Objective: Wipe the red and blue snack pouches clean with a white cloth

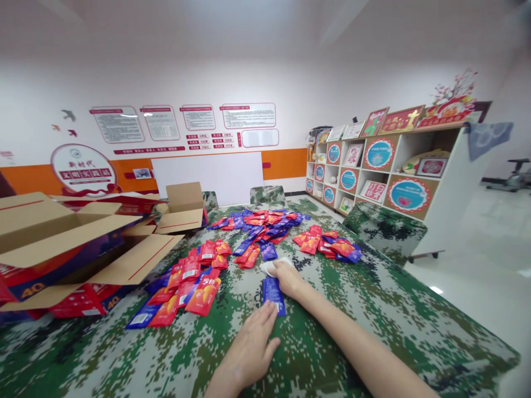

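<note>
A single blue packet [273, 294] lies flat on the camouflage-covered table [373, 309], on its own, straight in front of the person. The left hand [251, 345] rests palm down at the near end of the blue packet, fingers straight and close together, their tips touching its lower edge. The right hand [286, 278] sits at the far end of the blue packet, fingers curled down over a white cloth [270, 266] that shows from under them; whether the cloth is pinched or only pressed cannot be told.

By the look of it, little is done: only this one packet is set apart. To the left of the blue packet lies a loose heap of red and blue packets [186, 287], beyond it a larger pile [261, 226], and beyond it to the right a smaller cluster [327, 246], none in any order. Open cardboard boxes [62, 243] stand far to the left of the blue packet.
</note>
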`<state>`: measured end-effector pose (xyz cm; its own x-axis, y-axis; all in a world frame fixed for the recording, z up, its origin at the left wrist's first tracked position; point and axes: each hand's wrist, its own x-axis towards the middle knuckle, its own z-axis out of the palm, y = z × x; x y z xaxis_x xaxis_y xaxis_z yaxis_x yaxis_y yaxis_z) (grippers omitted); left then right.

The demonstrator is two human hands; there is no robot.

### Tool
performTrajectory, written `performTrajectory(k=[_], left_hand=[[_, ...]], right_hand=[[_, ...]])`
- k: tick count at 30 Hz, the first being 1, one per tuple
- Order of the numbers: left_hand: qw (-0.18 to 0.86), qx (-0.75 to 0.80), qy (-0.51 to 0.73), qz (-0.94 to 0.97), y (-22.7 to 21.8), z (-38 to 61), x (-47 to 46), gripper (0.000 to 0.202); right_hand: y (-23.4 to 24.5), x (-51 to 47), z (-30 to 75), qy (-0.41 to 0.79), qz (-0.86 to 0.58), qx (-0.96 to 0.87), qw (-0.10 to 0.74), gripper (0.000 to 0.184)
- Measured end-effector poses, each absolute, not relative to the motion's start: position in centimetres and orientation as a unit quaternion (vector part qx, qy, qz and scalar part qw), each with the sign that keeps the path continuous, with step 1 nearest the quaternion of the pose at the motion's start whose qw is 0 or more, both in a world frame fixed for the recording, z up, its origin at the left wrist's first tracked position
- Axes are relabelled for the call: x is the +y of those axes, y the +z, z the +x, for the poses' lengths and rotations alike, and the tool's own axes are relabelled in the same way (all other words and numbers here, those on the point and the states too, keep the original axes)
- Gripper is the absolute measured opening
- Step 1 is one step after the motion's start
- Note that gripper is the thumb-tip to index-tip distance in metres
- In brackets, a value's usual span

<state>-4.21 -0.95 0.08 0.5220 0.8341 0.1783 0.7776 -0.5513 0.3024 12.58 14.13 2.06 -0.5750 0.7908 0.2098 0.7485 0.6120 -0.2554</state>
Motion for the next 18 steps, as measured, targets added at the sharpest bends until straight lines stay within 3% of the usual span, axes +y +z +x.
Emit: performTrajectory(k=[9,18], left_hand=[[0.097,0.455,0.171,0.869,0.5,-4.1,-1.3,0.057],[0.099,0.457,0.176,0.866,0.1,-4.2,-1.0,0.055]], right_hand=[[5.8,8.7,14.1,0.049,-0.358,-0.910,0.203,0.049],[3.0,5.9,13.6,0.080,-0.357,-0.921,0.131,0.052]])
